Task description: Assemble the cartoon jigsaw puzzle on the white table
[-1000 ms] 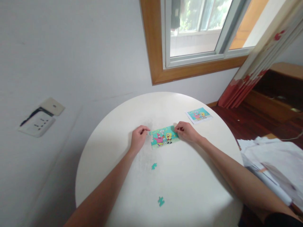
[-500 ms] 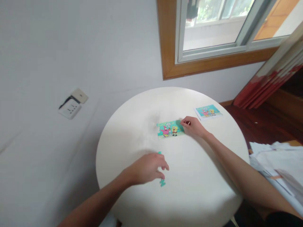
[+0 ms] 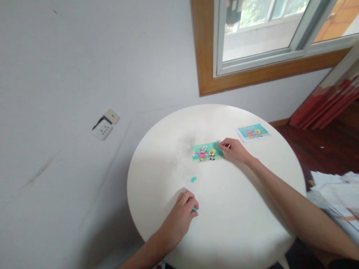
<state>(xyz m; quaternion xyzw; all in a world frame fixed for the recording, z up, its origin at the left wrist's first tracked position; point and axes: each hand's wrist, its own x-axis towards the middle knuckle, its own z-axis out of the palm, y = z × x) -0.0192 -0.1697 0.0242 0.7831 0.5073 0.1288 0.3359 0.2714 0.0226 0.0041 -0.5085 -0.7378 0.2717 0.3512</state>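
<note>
A jigsaw puzzle [image 3: 206, 152] with a pink starfish and a yellow sponge character lies mostly assembled on the white round table [image 3: 235, 209]. At its right edge is my right hand [image 3: 235, 150], thumb and fingers pinched together; a dark red patch shows between them, too small to name. My left hand [image 3: 183, 212] is closed on a teal puzzle piece [image 3: 195, 210] low on the table, partly hidden by the fingers. Another teal puzzle piece [image 3: 193, 179] lies loose between this hand and the puzzle.
A picture card [image 3: 253, 132] with the same cartoon lies at the table's back right. A wall with a socket [image 3: 103, 129] and a window [image 3: 258, 33] stand behind. Papers [image 3: 336, 190] are stacked to the right, below a red curtain [image 3: 316, 106].
My left hand has moved down from above the loose pieces and closed on the nearer one, uncovering the other. My right hand stays at the puzzle's edge. The view has shifted slightly.
</note>
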